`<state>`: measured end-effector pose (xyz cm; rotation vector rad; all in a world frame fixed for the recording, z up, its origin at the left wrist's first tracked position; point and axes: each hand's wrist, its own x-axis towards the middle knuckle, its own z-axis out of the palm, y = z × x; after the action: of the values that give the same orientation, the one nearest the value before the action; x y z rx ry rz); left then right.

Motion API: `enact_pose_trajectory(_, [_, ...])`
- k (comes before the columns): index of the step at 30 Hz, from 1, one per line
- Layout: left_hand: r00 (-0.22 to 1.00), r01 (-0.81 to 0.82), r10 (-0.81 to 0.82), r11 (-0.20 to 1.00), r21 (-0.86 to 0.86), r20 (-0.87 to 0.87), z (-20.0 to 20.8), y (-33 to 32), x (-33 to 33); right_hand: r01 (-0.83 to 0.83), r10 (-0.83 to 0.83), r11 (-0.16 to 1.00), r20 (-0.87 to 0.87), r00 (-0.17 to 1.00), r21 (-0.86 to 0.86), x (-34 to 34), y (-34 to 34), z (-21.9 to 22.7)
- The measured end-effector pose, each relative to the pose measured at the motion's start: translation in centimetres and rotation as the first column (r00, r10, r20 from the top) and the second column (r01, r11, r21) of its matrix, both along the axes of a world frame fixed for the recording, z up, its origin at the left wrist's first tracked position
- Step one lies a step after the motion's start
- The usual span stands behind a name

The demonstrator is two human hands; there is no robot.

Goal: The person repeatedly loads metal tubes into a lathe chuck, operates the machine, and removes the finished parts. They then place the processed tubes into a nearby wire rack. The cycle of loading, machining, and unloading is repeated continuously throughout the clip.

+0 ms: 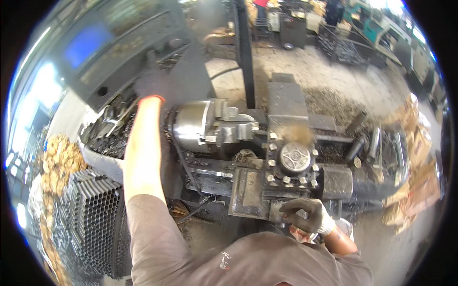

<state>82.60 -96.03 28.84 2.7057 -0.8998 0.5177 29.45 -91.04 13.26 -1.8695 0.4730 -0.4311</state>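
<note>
My left arm reaches far forward past the left side of a lathe's shiny round chuck (188, 126). At its end my left hand (151, 82), in a dark glove with a red cuff, is smeared and its fingers cannot be made out. It is near the dark machine panel and a heap of dark metal pieces (112, 138). My right hand (307, 215), in a dark grey glove with a white cuff, hovers by the near side of the lathe carriage (248, 190). Its fingers are loosely curved with a gap to the thumb, and nothing shows between them. The bolted tool post (295, 157) stands just beyond.
A stack of dark metal tubes (95, 209) stands at the lower left, beside brown sacking (62, 159). Several short bars (355, 148) lie at the lathe's right end, near brown cardboard (415, 181). A dark upright post (244, 57) rises behind. Farther back, other machines and a person in red (261, 4) appear.
</note>
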Motion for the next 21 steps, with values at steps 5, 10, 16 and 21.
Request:
enact_pose_trajectory(5, [0.970,0.123,-0.108,0.991,-0.055,0.220,-2.2,1.4,-1.4,-0.031,0.036,0.994,-0.042,0.998,0.104,0.2,0.9,-1.8])
enact_pose_trajectory(10, [0.874,0.461,-0.477,0.874,0.155,0.095,-18.2,17.6,-11.2,-0.220,0.228,0.970,-0.077,0.971,0.102,5.7,3.2,-4.1])
enact_pose_trajectory(16, [0.482,-0.045,0.190,0.980,0.192,-0.855,-49.3,53.1,-24.9,-0.565,0.584,0.809,-0.108,0.805,0.163,16.9,12.7,-9.8])
enact_pose_trajectory(21, [-0.109,-0.645,0.650,0.529,0.551,-0.752,-55.6,85.3,-40.9,-0.775,0.775,0.625,-0.196,0.601,0.094,26.7,26.7,-15.5])
